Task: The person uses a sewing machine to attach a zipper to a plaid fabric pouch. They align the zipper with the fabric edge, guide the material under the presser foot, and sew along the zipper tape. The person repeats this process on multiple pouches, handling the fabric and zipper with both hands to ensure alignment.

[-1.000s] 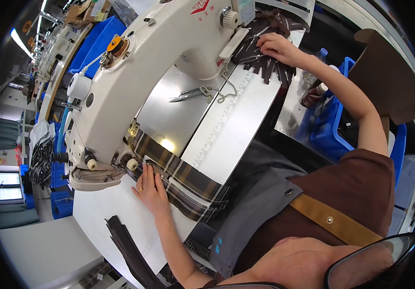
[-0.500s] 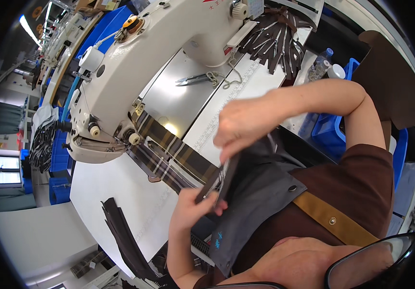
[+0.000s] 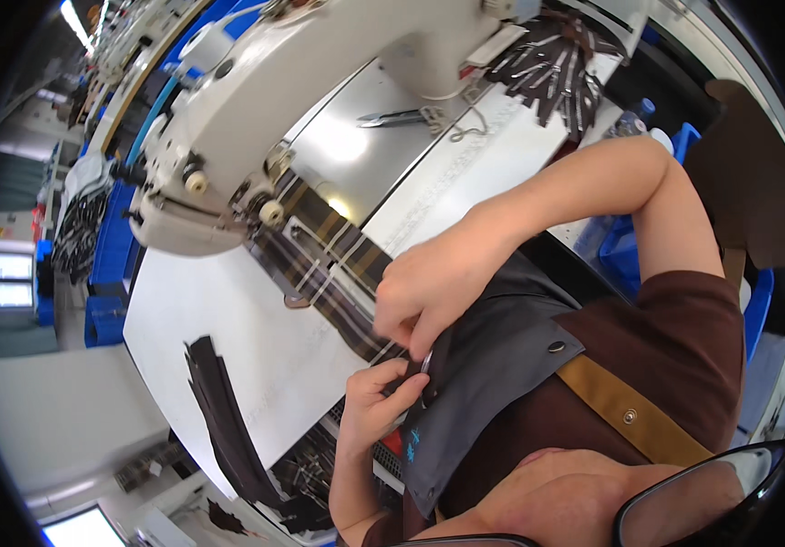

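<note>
My left hand [image 3: 377, 401] pinches a dark brown zipper strip [image 3: 433, 370] in front of my grey apron. Just above it, my right hand [image 3: 429, 287] has its fingers curled down onto that strip; its fingertips are partly hidden. The plaid fabric [image 3: 320, 273] lies on the white work surface, running from under the white sewing machine's [image 3: 256, 82] needle end to beneath my hands. A bunch of brown zippers with silver teeth [image 3: 557, 64] rests at the back right of the surface. Metal scissors [image 3: 379, 118] lie on the metal plate under the machine arm.
Long dark strips [image 3: 224, 410] lie on the surface at lower left. On the right are a blue bin [image 3: 620, 260], bottles [image 3: 634, 118] and a brown cardboard sheet [image 3: 743, 173]. Further machines and blue bins stand along a bench on the left.
My right hand has come from the zipper bunch down to my apron. My left hand has left the plaid fabric and moved lower right. Both are now at a zipper strip.
</note>
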The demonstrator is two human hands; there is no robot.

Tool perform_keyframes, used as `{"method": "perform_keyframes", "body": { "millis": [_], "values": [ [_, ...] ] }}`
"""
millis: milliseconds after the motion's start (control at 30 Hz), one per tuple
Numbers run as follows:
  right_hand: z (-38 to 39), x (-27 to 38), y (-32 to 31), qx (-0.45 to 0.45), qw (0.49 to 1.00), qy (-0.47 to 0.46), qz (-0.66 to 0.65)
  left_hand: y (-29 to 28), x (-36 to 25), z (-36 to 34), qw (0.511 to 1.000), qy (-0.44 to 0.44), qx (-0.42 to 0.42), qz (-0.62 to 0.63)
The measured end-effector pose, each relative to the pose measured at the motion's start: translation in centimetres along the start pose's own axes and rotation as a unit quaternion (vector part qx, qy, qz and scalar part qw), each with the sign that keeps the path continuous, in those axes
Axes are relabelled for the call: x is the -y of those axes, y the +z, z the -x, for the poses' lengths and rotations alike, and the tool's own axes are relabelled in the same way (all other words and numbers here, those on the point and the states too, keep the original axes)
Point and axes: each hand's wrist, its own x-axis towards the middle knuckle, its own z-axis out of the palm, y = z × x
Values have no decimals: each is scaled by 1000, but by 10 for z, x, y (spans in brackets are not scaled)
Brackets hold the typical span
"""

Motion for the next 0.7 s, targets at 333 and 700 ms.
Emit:
{"method": "perform_keyframes", "body": {
  "millis": [333, 700],
  "values": [
    [1, -15, -15, 9, 998, 37, 40, 3, 17, 0, 987, 125, 54, -81],
    [-27, -32, -29, -81, 950, -127, 272, 20, 1, -6, 938, 77, -79, 330]
  ]
}}
